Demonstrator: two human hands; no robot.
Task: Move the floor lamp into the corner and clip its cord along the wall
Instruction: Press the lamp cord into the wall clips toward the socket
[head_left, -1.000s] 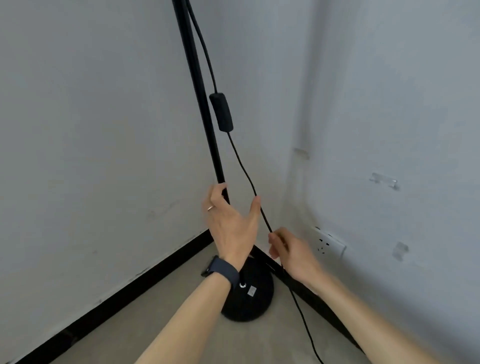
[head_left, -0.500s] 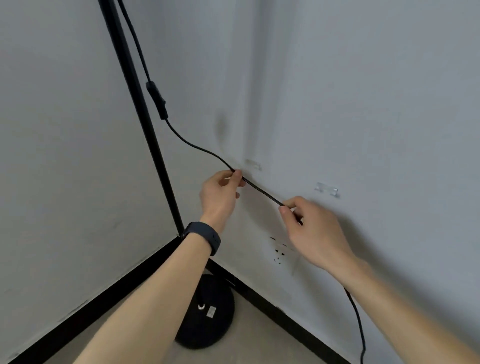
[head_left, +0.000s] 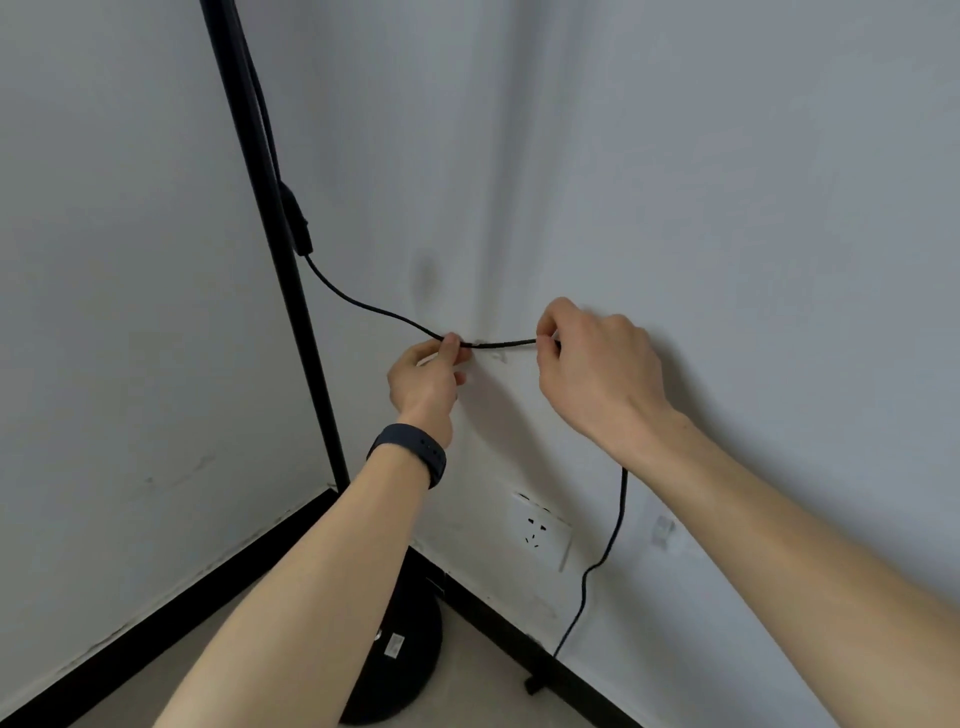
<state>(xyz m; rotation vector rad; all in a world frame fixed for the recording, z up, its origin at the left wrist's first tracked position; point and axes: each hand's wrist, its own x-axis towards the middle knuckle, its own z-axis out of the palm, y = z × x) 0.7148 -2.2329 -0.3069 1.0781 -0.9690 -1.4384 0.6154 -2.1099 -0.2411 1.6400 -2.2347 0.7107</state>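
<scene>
The black floor lamp stands in the corner, its pole (head_left: 291, 291) rising from a round base (head_left: 410, 660) partly hidden by my left forearm. A thin black cord (head_left: 363, 304) runs from the inline switch (head_left: 297, 223) on the pole to my hands. My left hand (head_left: 426, 376) pinches the cord, and my right hand (head_left: 597, 364) pinches it a short way to the right. The stretch between them lies level against the right wall, over a small clear clip (head_left: 496, 356). Below my right hand the cord (head_left: 602, 556) hangs down to the floor.
A white wall socket (head_left: 540, 530) sits low on the right wall. Another clear clip (head_left: 662, 530) is stuck to the wall right of it. A black baseboard (head_left: 156, 623) runs along both walls, above a beige floor.
Both hands have raised the cord and pulled it level against the right wall at the clip. My right hand has moved up. A second ago my left hand was by the pole.
</scene>
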